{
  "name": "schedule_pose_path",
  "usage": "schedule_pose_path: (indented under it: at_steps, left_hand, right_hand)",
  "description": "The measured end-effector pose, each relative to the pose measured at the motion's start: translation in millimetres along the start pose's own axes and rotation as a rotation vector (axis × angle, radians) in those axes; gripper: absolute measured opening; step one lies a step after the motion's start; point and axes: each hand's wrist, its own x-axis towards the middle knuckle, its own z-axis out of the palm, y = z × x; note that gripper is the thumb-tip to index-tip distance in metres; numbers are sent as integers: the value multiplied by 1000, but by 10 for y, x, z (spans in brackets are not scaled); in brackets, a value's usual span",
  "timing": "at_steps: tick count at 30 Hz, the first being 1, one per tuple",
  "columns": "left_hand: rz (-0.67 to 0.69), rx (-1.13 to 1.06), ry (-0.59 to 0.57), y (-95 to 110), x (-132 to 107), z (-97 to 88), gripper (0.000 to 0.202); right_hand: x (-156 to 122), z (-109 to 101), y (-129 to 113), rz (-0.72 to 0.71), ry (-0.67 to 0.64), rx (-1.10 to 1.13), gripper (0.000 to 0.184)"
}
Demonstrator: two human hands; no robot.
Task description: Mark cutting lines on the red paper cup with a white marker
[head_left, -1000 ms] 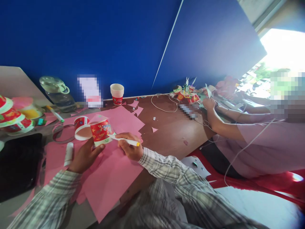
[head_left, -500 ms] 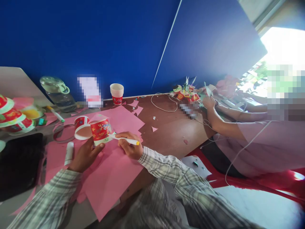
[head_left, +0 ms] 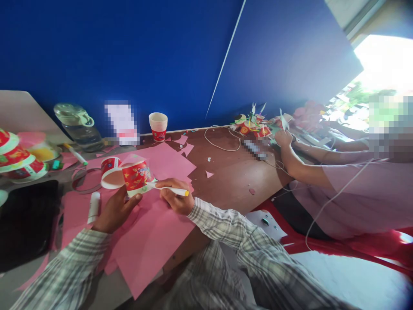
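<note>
Pink paper sheet (head_left: 155, 241) overhangs the near table edge. On it the left hand (head_left: 114, 211) clasps a red paper cup (head_left: 137, 177), a glue stick (head_left: 94, 207) just beside it. The right hand (head_left: 176, 199) pinches a white marker (head_left: 167, 188), tip at the cup's lower rim. A second red cup (head_left: 109, 172) lies just behind. Bare brown tabletop (head_left: 232, 181) opens rightward; a co-worker's hand (head_left: 284, 137) works well apart, stacked cups (head_left: 158, 125) against the blue wall

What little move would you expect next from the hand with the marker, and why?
Probably slide the tip of the marker a little way along the lower edge of the red paper cup. The right hand holds that tip against the cup, while the left hand steadies the cup on the pink paper sheet.
</note>
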Motion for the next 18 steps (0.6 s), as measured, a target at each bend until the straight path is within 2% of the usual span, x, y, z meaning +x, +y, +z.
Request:
schedule_pose_path:
  at_steps: [8, 18]
  left_hand:
    - [21, 13, 0, -46, -2, 1, 65]
    - [49, 8, 20, -26, -11, -4, 65]
  right_hand:
    - [9, -12, 14, 7, -20, 35, 36]
    - [11, -19, 11, 20, -22, 25, 38]
